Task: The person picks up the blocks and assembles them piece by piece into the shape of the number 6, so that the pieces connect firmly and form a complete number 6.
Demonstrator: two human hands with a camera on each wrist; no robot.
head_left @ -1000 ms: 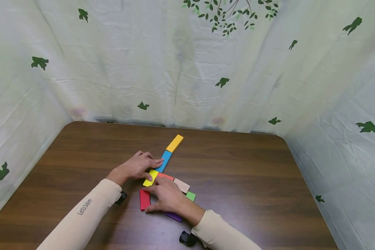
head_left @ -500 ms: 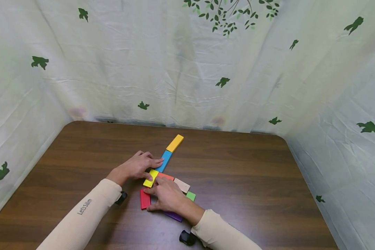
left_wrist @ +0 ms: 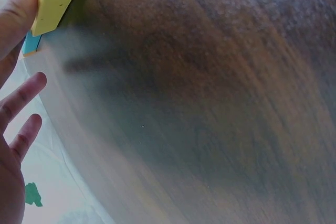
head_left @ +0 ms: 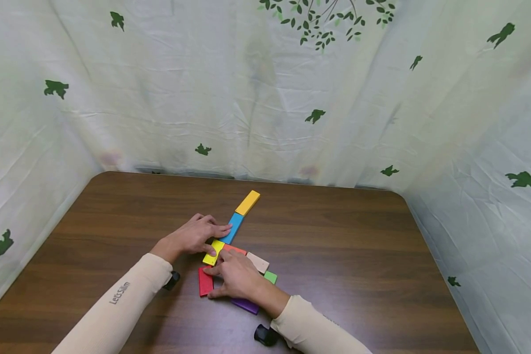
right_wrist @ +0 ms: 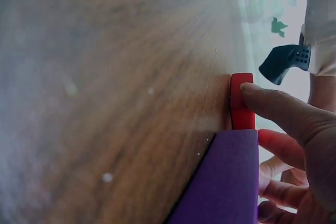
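Flat coloured blocks lie on the wooden table in a bent chain. My left hand [head_left: 193, 236] touches the yellow block [head_left: 219, 246] with its thumb, while its index fingertip rests on the blue block [head_left: 236, 222]. In the left wrist view, other fingers stretch out straight. My right hand [head_left: 240, 278] pinches the red block [head_left: 205, 283] by its ends, thumb at the near end and index finger at the far one. Beside it lies the purple block [head_left: 246, 306], partly hidden under the right hand; in the right wrist view it reaches close to the red block.
An amber block [head_left: 248, 202] continues the line beyond the blue one. To the right of the yellow block run an orange block [head_left: 236, 249], a beige block [head_left: 257, 263] and a green block [head_left: 271, 277]. A white leaf-printed curtain [head_left: 265, 98] surrounds the table [head_left: 345, 255].
The red block has shifted very slightly away from me, towards the yellow one, with the right thumb and index finger moving along. The left hand stays where it was.
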